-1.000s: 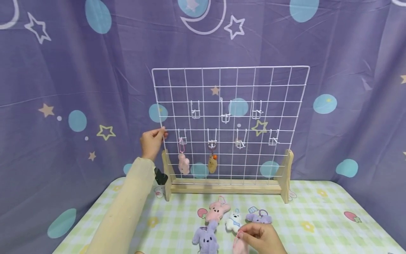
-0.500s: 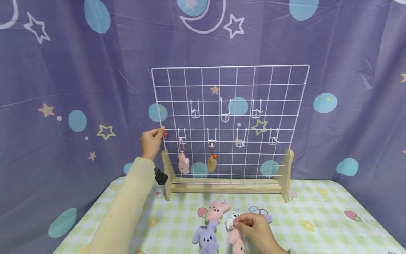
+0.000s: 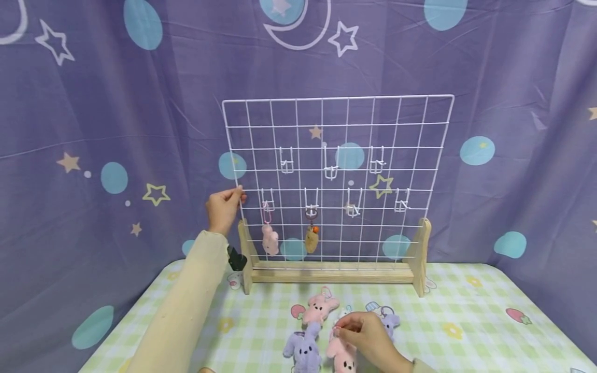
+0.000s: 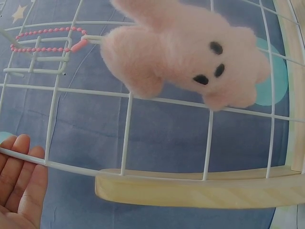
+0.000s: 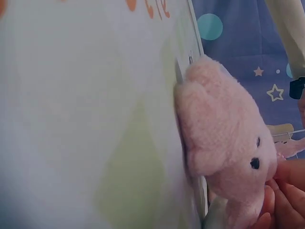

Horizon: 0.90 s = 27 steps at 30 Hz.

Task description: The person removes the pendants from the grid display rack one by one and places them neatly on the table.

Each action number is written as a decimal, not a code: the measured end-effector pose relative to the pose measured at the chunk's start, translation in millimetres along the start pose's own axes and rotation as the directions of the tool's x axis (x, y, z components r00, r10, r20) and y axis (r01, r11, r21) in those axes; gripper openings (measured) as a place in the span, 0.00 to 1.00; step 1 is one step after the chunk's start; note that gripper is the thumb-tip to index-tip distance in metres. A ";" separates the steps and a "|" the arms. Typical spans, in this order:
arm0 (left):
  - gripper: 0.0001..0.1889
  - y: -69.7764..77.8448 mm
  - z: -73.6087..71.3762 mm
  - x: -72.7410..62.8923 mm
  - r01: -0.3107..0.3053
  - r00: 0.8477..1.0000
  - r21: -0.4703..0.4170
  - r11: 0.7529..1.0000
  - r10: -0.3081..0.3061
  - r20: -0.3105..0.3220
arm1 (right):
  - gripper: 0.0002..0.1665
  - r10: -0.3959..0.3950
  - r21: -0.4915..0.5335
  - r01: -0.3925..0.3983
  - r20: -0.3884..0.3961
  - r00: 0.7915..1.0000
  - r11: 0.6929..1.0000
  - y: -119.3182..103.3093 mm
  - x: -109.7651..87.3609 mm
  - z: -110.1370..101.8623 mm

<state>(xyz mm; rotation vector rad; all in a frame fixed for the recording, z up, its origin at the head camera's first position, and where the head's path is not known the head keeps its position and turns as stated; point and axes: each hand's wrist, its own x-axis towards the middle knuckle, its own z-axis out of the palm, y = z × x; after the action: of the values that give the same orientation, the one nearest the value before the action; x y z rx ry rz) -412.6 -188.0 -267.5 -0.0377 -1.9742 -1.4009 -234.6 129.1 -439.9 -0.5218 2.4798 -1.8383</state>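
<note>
My left hand grips the left edge of a white wire grid panel, and the left wrist view shows its fingers at the wire. With thumb and fingertips, my right hand pinches the pink loop end of a pink plush keychain, which lies by the front of the table. In the right wrist view this plush is close against the tablecloth. From hooks on the panel hang another pink plush keychain, on a pink bead chain, and a tan plush keychain with an orange ball.
Several bare white hooks are on the panel, above its wooden stand. A purple plush, a pink plush and another purple plush lie around my right hand. That hand mostly hides a white bear plush.
My right hand has shifted left, drawing the pink plush keychain left over the table. It now covers the white bear plush. My left hand stays at the panel edge.
</note>
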 end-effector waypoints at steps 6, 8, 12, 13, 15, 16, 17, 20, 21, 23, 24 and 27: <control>0.16 1.4 -1.3 -0.7 -0.011 1.000 0.026 1.000 0.011 0.001 | 0.07 0.004 0.016 -0.005 0.019 1.000 1.000 -0.2 0.9 0.7; 0.16 1.6 -1.4 -0.8 -0.011 1.000 0.023 1.000 0.011 -0.001 | 0.08 -0.004 0.013 0.004 0.018 1.000 1.000 -0.6 0.4 0.2; 0.16 1.9 -1.6 -0.8 -0.017 1.000 0.020 1.000 0.017 -0.001 | 0.08 -0.023 0.007 0.023 0.009 1.000 1.000 -1.1 -0.4 -0.1; 0.16 1.9 -1.6 -0.8 -0.018 1.000 0.021 1.000 0.018 -0.002 | 0.08 -0.026 0.007 0.026 0.007 1.000 1.000 -0.8 -0.3 -0.2; 0.16 1.9 -1.7 -1.0 -0.017 1.000 0.020 1.000 0.017 -0.006 | 0.08 -0.027 0.005 0.027 0.002 1.000 1.000 -0.6 0.2 -0.3; 0.16 1.8 -1.7 -1.0 -0.016 1.000 0.020 1.000 0.016 -0.008 | 0.08 -0.025 0.005 0.025 0.000 1.000 1.000 -0.5 0.7 -0.2; 0.16 1.5 -1.6 -1.0 -0.015 1.000 0.021 1.000 0.016 -0.009 | 0.08 -0.023 0.007 0.023 0.001 1.000 1.000 -0.6 1.0 -0.4; 0.16 1.2 -1.5 -1.1 -0.009 1.000 0.018 1.000 0.009 -0.007 | 0.09 -0.019 0.013 0.019 0.000 1.000 1.000 -2.8 2.0 -1.2; 0.16 1.2 -1.3 -1.0 -0.007 1.000 0.017 1.000 0.008 -0.005 | 0.09 -0.023 0.012 0.023 -0.003 1.000 1.000 -3.9 2.4 -1.6; 0.17 1.0 -1.1 -1.0 -0.004 1.000 0.016 1.000 0.004 -0.002 | 0.09 -0.040 0.005 0.040 -0.013 0.999 0.999 -6.5 3.5 -2.5; 0.17 1.3 -1.1 -1.1 -0.003 1.000 0.016 1.000 0.003 -0.001 | 0.09 -0.052 0.002 0.052 -0.020 0.998 0.999 -8.1 4.2 -2.9; 0.17 0.9 -1.0 -0.9 -0.003 1.000 0.016 1.000 0.003 0.001 | 0.10 -0.086 0.001 0.086 -0.036 0.996 0.996 -12.3 8.2 -4.8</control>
<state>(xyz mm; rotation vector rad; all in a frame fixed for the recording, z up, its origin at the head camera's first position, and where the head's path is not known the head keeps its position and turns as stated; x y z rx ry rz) -411.0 -188.1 -267.1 -0.0339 -1.9845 -1.3836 -240.2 128.2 -425.4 -0.6108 2.5149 -1.8974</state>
